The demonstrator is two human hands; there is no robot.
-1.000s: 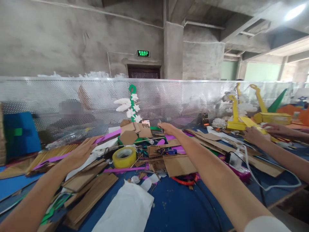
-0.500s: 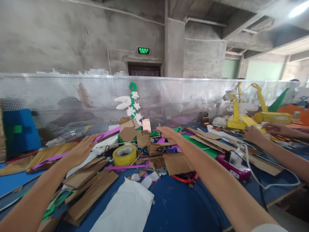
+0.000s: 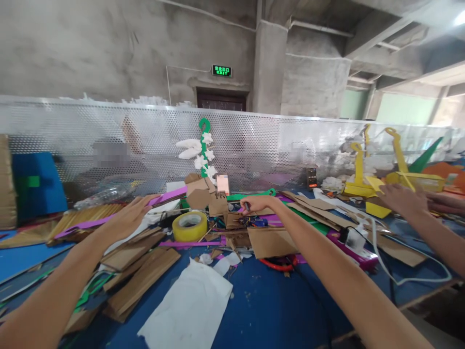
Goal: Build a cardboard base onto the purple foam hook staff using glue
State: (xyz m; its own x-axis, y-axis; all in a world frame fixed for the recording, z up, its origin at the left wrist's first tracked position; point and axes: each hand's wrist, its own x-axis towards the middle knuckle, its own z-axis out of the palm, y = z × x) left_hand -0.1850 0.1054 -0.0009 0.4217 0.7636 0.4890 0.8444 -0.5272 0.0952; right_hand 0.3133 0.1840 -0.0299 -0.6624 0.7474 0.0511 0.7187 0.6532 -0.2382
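Observation:
My left hand lies over a long purple strip, its fingers stretched out and touching it. Farther right, my right hand is closed around a small dark stick-like tool; its kind is not clear. Below that hand are a small blue object and brown cardboard pieces. A roll of yellow tape stands between my hands. Behind it rises a green hooked stem with white flowers.
A perforated metal screen runs along the back. White paper lies in front, cardboard strips at left. At right are a purple power strip with white cable, yellow shapes and another person's hands.
My right hand has come down and nearer, and the dark tool is now tilted differently. My left hand stays on the purple strip. The view has shifted slightly. The other person's hands moved.

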